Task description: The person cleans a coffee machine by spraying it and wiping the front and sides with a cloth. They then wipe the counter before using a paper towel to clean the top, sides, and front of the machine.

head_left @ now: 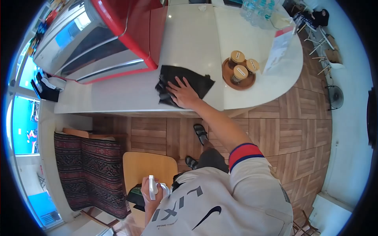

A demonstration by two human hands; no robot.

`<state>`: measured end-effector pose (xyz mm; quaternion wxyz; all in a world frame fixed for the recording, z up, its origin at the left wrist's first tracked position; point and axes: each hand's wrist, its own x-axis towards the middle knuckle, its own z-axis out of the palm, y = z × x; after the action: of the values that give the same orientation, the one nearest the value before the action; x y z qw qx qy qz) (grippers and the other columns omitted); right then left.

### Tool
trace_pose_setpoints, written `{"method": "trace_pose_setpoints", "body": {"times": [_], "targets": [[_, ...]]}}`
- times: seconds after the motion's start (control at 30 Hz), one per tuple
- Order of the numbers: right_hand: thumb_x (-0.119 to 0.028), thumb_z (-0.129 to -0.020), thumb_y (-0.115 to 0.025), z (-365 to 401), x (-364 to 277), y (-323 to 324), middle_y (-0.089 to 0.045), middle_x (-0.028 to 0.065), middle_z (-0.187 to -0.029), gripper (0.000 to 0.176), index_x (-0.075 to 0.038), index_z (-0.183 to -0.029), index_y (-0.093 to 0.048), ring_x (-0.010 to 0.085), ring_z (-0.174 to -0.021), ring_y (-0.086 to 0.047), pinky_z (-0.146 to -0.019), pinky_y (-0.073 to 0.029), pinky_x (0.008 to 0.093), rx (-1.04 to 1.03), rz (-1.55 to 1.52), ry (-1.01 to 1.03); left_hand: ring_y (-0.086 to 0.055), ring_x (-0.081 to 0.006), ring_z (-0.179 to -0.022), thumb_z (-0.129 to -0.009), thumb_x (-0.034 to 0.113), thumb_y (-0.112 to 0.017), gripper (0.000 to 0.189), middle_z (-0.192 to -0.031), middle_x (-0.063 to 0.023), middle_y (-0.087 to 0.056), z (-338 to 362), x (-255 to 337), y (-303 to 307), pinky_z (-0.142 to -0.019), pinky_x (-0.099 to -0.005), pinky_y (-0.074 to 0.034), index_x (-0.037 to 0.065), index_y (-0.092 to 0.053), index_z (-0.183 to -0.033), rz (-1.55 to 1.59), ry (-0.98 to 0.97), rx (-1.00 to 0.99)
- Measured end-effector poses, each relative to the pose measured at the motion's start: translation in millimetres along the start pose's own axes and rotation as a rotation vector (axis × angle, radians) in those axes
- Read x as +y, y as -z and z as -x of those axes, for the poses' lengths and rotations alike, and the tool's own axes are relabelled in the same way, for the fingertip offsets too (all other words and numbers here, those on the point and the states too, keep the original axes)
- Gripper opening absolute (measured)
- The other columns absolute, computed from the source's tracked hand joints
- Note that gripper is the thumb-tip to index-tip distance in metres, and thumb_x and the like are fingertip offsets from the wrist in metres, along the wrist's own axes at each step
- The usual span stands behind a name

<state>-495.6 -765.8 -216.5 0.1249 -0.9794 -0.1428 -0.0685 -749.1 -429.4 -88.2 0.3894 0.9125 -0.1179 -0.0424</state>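
My right hand [183, 93] lies flat on a crumpled black cloth [201, 84], fingers spread, pressing it against the white countertop [193, 43] near the front edge. Low in the view, close to my body, my left hand [151, 196] is closed around what looks like a spray bottle with a white trigger head [152, 185]. Its lower part is hidden. Beside that hand is a dark item with green marking [136, 198], whose kind I cannot make out. Right of the cloth, a round wooden tray [246, 83] carries three jars with wooden lids [240, 72].
A red-framed glass display case [114, 47] stands on the counter's left. Farther right are a sign stand [278, 47] and several clear bottles [258, 11]. A wooden chair [151, 161] and a patterned cloth-covered seat [88, 169] are below. A fan [335, 97] stands by the wall.
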Motion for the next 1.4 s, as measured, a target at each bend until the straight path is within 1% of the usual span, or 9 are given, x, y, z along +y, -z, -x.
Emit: {"method": "trace_pose_setpoints", "body": {"times": [0.17, 0.3, 0.4, 0.53, 0.67, 0.83, 0.97, 1.17, 1.4], "targets": [[-0.032, -0.096, -0.053, 150.9, -22.5, 22.0, -0.048, 0.0148, -0.147, 0.043, -0.008, -0.131, -0.061, 0.0319, -0.147, -0.027, -0.120, -0.022, 0.0473, -0.104, -0.301, -0.146, -0.065, -0.0355, -0.076, -0.071, -0.002, -0.063, 0.019, -0.088, -0.0185, -0.059, 44.2, -32.5, -1.2, -0.070, -0.0388, -0.054, -0.003, -0.061, -0.089, 0.004, -0.058, -0.046], [-0.036, -0.097, -0.054, 319.1, -11.9, 39.7, -0.068, 0.0281, -0.108, 0.048, 0.005, -0.119, -0.063, 0.0393, -0.105, -0.065, -0.092, -0.048, 0.0426, 0.000, -1.145, -1.012, -0.065, -0.0349, -0.076, -0.072, -0.001, -0.063, 0.018, -0.089, -0.0185, -0.059, 59.7, -43.1, 0.8, -0.070, -0.0396, -0.053, -0.004, -0.062, -0.090, 0.104, -0.076, -0.057], [-0.040, -0.099, -0.052, 439.2, 0.7, 13.5, -0.069, 0.0258, -0.099, 0.050, 0.006, -0.116, -0.064, 0.0393, -0.094, -0.067, -0.084, -0.050, 0.0442, 0.040, -0.236, -1.372, -0.065, -0.0352, -0.077, -0.073, -0.001, -0.063, 0.018, -0.088, -0.0185, -0.058, 62.7, -48.2, 4.4, -0.070, -0.0403, -0.052, -0.004, -0.062, -0.091, 0.113, -0.116, -0.036], [-0.047, -0.099, -0.050, 459.4, -32.9, 36.9, -0.070, 0.0246, -0.097, 0.057, 0.007, -0.108, -0.065, 0.0395, -0.091, -0.067, -0.078, -0.050, 0.0452, 0.591, -0.462, -1.326, -0.065, -0.0358, -0.078, -0.073, 0.000, -0.063, 0.018, -0.089, -0.0186, -0.059, 63.6, -50.7, 9.3, -0.071, -0.0406, -0.053, -0.003, -0.062, -0.091, 0.122, -0.139, -0.046], [-0.047, -0.099, -0.052, 386.8, -69.1, 94.6, -0.070, 0.0252, -0.098, 0.057, 0.008, -0.110, -0.065, 0.0339, -0.093, -0.067, -0.080, -0.050, 0.0399, 0.508, -0.731, -1.487, -0.065, -0.0363, -0.080, -0.073, 0.001, -0.063, 0.018, -0.091, -0.0187, -0.060, 49.5, -58.9, 5.4, -0.072, -0.0406, -0.053, -0.003, -0.063, -0.091, 0.064, -0.207, -0.035], [-0.050, -0.098, -0.053, 279.2, -69.2, 122.2, -0.068, 0.0202, -0.097, 0.059, 0.008, -0.102, -0.064, 0.0263, -0.091, -0.067, -0.077, -0.050, 0.0394, 0.661, -0.669, -1.089, -0.066, -0.0362, -0.079, -0.074, 0.003, -0.063, 0.018, -0.091, -0.0188, -0.060, 37.5, -59.2, 3.5, -0.072, -0.0405, -0.054, -0.003, -0.063, -0.091, 0.113, -0.178, 0.000], [-0.038, -0.098, -0.055, 173.2, -87.2, 154.5, -0.066, 0.0236, -0.098, 0.045, 0.005, -0.110, -0.062, 0.0407, -0.095, -0.063, -0.083, -0.049, 0.0453, 0.581, -0.530, -0.765, -0.065, -0.0368, -0.079, -0.074, 0.002, -0.063, 0.018, -0.091, -0.0189, -0.060, 23.4, -55.7, -4.1, -0.071, -0.0409, -0.053, -0.003, -0.063, -0.091, 0.129, -0.122, 0.039], [-0.031, -0.090, -0.061, 33.7, -48.8, 44.0, -0.056, 0.0157, -0.114, 0.036, 0.000, -0.108, -0.066, 0.0325, -0.105, -0.050, -0.084, -0.042, 0.0462, 0.093, 0.027, -0.441, -0.065, -0.0377, -0.078, -0.073, 0.002, -0.063, 0.018, -0.089, -0.0198, -0.060, -17.0, -42.4, -22.6, -0.071, -0.0426, -0.053, -0.004, -0.063, -0.090, 0.069, -0.018, 0.044], [-0.024, -0.092, -0.056, -137.9, 52.6, -15.0, -0.059, 0.0125, -0.107, 0.029, -0.001, -0.104, -0.067, 0.0307, -0.098, -0.055, -0.074, -0.047, 0.0437, 0.190, -0.006, -0.247, -0.063, -0.0378, -0.076, -0.072, 0.000, -0.062, 0.018, -0.086, -0.0189, -0.059, -104.9, 13.0, -47.0, -0.069, -0.0426, -0.052, -0.003, -0.061, -0.089, -0.050, 0.151, 0.019]]}}
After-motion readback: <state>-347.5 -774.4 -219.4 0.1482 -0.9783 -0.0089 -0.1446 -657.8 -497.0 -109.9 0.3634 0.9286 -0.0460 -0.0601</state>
